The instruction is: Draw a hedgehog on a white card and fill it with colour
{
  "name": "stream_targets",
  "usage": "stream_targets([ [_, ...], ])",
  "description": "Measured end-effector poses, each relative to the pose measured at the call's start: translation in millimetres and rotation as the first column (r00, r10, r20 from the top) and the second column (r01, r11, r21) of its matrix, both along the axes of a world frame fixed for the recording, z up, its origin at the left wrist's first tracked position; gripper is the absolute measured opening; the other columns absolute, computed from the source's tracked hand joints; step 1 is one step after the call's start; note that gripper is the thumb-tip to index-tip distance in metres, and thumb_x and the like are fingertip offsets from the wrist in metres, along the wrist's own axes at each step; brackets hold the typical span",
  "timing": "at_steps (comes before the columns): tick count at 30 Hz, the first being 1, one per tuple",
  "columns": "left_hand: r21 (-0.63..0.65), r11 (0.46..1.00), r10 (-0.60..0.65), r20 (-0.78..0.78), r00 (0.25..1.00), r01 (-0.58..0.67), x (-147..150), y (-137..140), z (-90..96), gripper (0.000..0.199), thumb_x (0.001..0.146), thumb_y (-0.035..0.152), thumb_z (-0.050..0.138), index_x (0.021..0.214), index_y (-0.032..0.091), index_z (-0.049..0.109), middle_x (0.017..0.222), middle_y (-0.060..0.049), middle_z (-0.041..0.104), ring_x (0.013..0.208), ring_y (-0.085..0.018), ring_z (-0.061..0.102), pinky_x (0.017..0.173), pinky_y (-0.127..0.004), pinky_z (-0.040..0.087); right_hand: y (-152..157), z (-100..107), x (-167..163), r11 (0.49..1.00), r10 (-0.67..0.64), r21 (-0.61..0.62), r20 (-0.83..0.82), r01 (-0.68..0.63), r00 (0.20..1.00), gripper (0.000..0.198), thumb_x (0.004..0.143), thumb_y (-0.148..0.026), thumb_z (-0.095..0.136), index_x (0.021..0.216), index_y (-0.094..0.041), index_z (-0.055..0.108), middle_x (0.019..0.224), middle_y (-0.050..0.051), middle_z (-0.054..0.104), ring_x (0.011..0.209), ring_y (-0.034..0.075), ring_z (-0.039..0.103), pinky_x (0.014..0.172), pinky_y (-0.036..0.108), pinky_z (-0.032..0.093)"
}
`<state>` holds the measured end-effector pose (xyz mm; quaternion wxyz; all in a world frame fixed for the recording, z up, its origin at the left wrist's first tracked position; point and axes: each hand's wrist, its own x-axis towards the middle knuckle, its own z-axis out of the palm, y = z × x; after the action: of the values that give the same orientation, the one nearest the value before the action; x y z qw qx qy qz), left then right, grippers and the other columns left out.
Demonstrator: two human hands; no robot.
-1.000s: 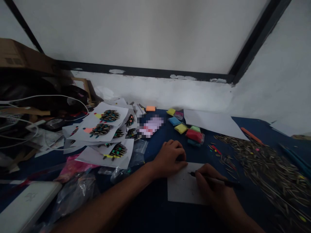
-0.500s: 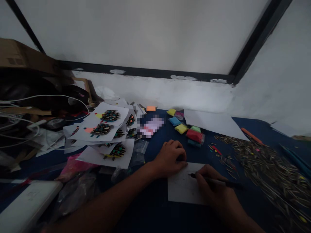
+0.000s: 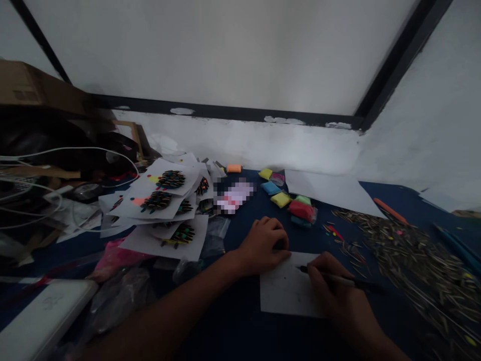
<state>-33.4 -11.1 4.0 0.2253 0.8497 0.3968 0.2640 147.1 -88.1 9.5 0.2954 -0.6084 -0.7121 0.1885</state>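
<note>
The right hand (image 3: 340, 296) gripped a black pen (image 3: 343, 282), fingers closed round the barrel, with its tip resting on a small white card (image 3: 283, 293) that lay flat on the dark blue table (image 3: 233, 326). The left hand (image 3: 263, 245) pressed down on the card's upper left corner, fingers curled and holding nothing. Faint marks showed on the card (too dim to read). Just right of the hands spread a large heap of sunflower seeds (image 3: 409, 255), some dotted with bright paint. Beyond the left hand sat small packets of coloured clay (image 3: 296, 206). Further left lay white sheets bearing seed collages (image 3: 165, 193), overlapping one another.
</note>
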Motion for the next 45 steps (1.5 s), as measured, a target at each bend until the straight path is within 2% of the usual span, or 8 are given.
stream_targets([
  [7,0.004,1.000,0.007,0.002,1.000,-0.007,0.3,0.1,-1.4,0.009,0.074,0.028,0.068,0.077,0.020,0.064,0.099,-0.002,0.057,0.098,-0.020,0.049,0.085,-0.036,0.036,1.7,-0.3,0.5,0.997,0.011,-0.078,-0.001,-0.011,1.000,0.025,0.089,-0.039,0.039,0.071,-0.024,0.047,0.060,-0.003,0.050,0.051,0.013,0.051,0.044,0.023,0.038],
  [19,0.005,1.000,0.010,-0.011,1.000,-0.010,1.1,0.4,0.3,0.009,0.075,0.027,0.067,0.077,0.020,0.064,0.099,-0.003,0.058,0.098,-0.020,0.050,0.086,-0.036,0.036,2.5,0.4,-0.3,0.999,0.012,-0.034,0.033,-0.011,0.999,0.023,0.087,-0.036,0.040,0.069,-0.024,0.047,0.058,-0.004,0.052,0.051,0.013,0.053,0.045,0.023,0.039],
  [29,0.002,1.000,0.012,0.001,1.000,-0.012,0.9,-0.1,1.5,0.009,0.073,0.026,0.069,0.076,0.019,0.064,0.098,-0.002,0.058,0.097,-0.020,0.050,0.083,-0.036,0.035,1.8,2.1,-0.8,0.998,0.017,-0.060,-0.004,-0.017,1.000,0.025,0.087,-0.039,0.040,0.068,-0.024,0.046,0.058,-0.003,0.051,0.050,0.013,0.053,0.044,0.023,0.039],
  [36,0.006,1.000,0.002,-0.003,1.000,-0.002,0.6,0.6,-0.4,0.010,0.073,0.027,0.069,0.078,0.020,0.064,0.098,-0.003,0.057,0.098,-0.020,0.050,0.085,-0.036,0.036,3.3,0.8,-0.1,1.000,0.019,-0.015,0.029,-0.019,0.999,0.024,0.087,-0.037,0.040,0.067,-0.024,0.046,0.056,-0.004,0.048,0.048,0.013,0.050,0.044,0.023,0.038],
  [45,0.003,1.000,0.009,-0.015,1.000,-0.009,0.9,-0.3,1.3,0.009,0.075,0.028,0.067,0.078,0.019,0.064,0.099,-0.003,0.058,0.098,-0.020,0.050,0.086,-0.036,0.037,1.5,3.0,-0.5,0.997,0.013,-0.077,-0.019,-0.015,1.000,0.026,0.087,-0.040,0.039,0.068,-0.024,0.046,0.056,-0.004,0.047,0.047,0.012,0.049,0.042,0.022,0.037],
])
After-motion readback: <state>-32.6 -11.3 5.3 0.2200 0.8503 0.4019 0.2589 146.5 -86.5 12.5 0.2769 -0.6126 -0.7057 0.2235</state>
